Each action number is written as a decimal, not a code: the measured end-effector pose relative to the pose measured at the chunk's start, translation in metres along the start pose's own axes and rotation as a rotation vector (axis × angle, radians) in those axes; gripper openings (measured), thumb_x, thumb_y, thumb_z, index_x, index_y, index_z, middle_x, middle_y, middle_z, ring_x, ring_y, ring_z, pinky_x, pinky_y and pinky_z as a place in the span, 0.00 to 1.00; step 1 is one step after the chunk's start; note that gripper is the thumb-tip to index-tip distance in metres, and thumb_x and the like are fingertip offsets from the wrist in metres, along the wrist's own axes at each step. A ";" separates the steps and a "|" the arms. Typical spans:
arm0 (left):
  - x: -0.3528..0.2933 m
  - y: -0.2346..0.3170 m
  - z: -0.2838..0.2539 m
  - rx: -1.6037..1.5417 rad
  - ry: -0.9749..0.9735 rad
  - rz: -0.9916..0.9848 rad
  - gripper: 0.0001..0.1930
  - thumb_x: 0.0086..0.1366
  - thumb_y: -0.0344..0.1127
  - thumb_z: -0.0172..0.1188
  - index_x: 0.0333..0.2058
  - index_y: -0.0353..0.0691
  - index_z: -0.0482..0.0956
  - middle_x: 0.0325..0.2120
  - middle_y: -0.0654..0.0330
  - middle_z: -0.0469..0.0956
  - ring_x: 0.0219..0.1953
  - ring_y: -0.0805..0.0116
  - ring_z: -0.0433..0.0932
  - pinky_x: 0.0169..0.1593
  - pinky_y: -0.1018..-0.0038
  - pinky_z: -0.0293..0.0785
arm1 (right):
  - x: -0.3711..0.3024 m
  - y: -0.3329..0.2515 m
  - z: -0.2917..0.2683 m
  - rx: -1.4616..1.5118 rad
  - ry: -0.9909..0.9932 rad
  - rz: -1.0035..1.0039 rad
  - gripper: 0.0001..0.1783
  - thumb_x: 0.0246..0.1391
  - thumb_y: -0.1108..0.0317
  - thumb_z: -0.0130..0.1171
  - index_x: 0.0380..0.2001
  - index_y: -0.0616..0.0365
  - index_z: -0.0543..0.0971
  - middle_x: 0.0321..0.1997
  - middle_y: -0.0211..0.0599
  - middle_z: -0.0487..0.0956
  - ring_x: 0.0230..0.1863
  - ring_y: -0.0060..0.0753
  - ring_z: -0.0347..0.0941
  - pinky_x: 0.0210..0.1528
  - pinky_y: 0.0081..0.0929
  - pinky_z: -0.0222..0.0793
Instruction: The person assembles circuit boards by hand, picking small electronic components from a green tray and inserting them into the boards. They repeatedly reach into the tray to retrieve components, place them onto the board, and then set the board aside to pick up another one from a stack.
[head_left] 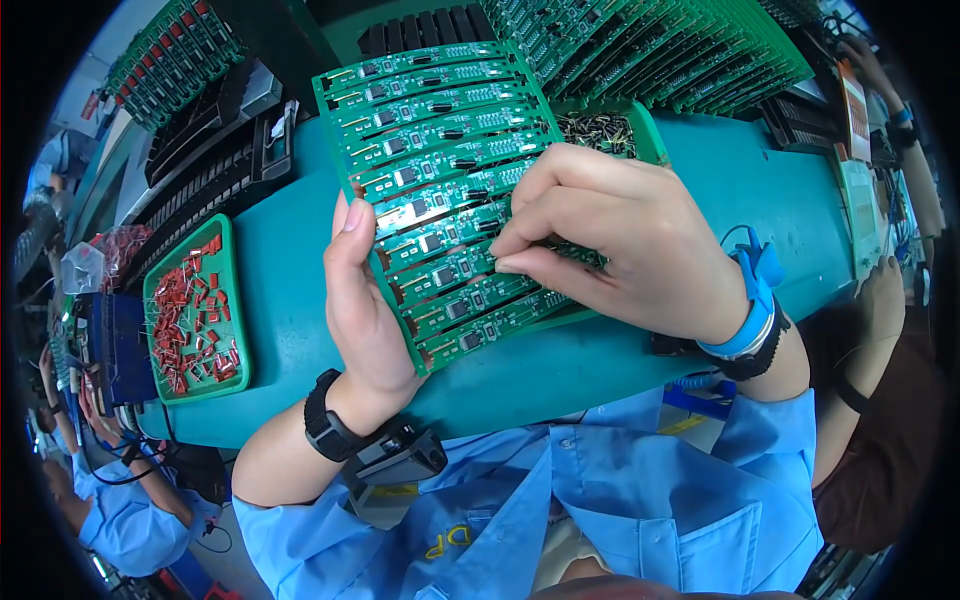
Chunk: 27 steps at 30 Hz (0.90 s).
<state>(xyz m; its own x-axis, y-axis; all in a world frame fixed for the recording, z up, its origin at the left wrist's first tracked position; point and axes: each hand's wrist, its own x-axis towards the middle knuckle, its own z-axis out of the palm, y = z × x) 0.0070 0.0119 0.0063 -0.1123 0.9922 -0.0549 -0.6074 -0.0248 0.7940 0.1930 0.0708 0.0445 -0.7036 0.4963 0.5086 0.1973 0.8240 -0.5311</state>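
My left hand (365,315) is closed on the left edge of a green circuit board panel (425,215), its thumb on the face. The panel is tilted toward me and made up of several parallel strips with chips and copper-coloured pads. Small black cylindrical components (464,163) stand along the upper and middle strips. Over the lower middle of the panel, my right hand (640,240) pinches thumb and fingertips together right at a strip. Whatever lies between those fingertips is hidden. Behind the panel, a green tray (650,135) contains many small black components with wire leads.
A green tray (240,320) of red components with leads sits at the left on the teal table (290,270). Racks of upright circuit boards (700,50) stand at the back, beside black holders (215,170). Other people (880,300) work at both sides.
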 end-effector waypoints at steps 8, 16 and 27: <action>-0.002 0.000 0.003 -0.001 0.027 0.001 0.24 0.68 0.49 0.36 0.54 0.37 0.65 0.47 0.50 0.75 0.45 0.59 0.78 0.51 0.65 0.73 | -0.002 0.000 -0.001 -0.046 -0.033 -0.030 0.08 0.40 0.76 0.67 0.28 0.57 0.80 0.29 0.32 0.74 0.28 0.30 0.73 0.28 0.24 0.69; -0.001 0.006 -0.005 -0.113 -0.072 0.057 0.22 0.69 0.46 0.38 0.51 0.37 0.68 0.48 0.54 0.74 0.47 0.62 0.76 0.53 0.65 0.70 | -0.003 0.005 -0.022 -0.263 0.076 0.042 0.08 0.40 0.71 0.66 0.26 0.57 0.79 0.27 0.32 0.73 0.27 0.32 0.72 0.26 0.26 0.67; 0.002 0.014 -0.012 -0.065 -0.127 0.116 0.24 0.69 0.47 0.36 0.54 0.36 0.66 0.50 0.52 0.74 0.50 0.57 0.75 0.54 0.61 0.70 | -0.024 0.032 -0.031 -0.397 -0.427 0.168 0.10 0.42 0.65 0.61 0.24 0.61 0.75 0.28 0.45 0.77 0.30 0.48 0.76 0.30 0.41 0.72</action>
<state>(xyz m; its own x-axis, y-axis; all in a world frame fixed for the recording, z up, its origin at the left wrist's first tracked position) -0.0114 0.0119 0.0101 -0.0869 0.9895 0.1155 -0.6463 -0.1442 0.7493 0.2370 0.0938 0.0368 -0.8365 0.5422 0.0793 0.5108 0.8239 -0.2454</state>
